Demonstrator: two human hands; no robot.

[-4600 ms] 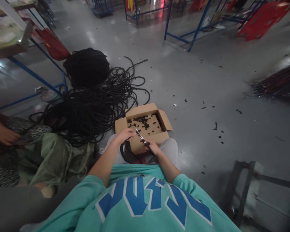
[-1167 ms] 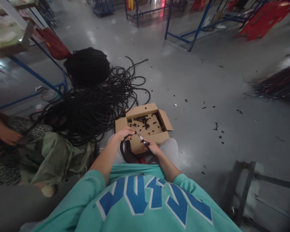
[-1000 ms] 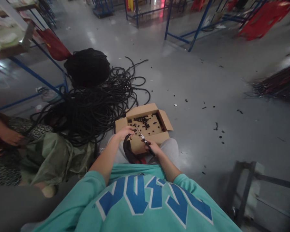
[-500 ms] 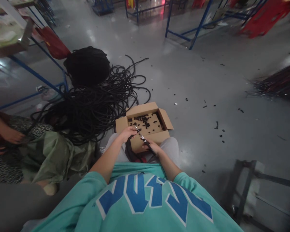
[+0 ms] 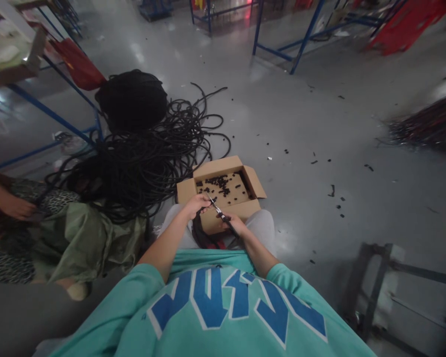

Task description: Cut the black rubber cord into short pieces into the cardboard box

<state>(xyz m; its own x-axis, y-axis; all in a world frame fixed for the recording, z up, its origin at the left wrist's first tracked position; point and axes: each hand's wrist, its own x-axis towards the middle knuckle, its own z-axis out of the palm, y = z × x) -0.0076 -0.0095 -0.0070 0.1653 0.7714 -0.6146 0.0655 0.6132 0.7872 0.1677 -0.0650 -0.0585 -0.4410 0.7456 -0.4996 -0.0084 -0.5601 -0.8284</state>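
A teal short-sleeved shirt with white-edged blue angular lettering, and grey trousers

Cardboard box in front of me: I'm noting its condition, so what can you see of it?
The cardboard box is plain brown, low-sided and open at the top, its flaps spread outward. It looks intact. It sits upright, slightly turned, by the grey-clad knees. Small black pieces lie scattered inside, denser toward the far side. The left hand and scissors are over its near side; whether either touches it, I cannot tell. Its underside is hidden.
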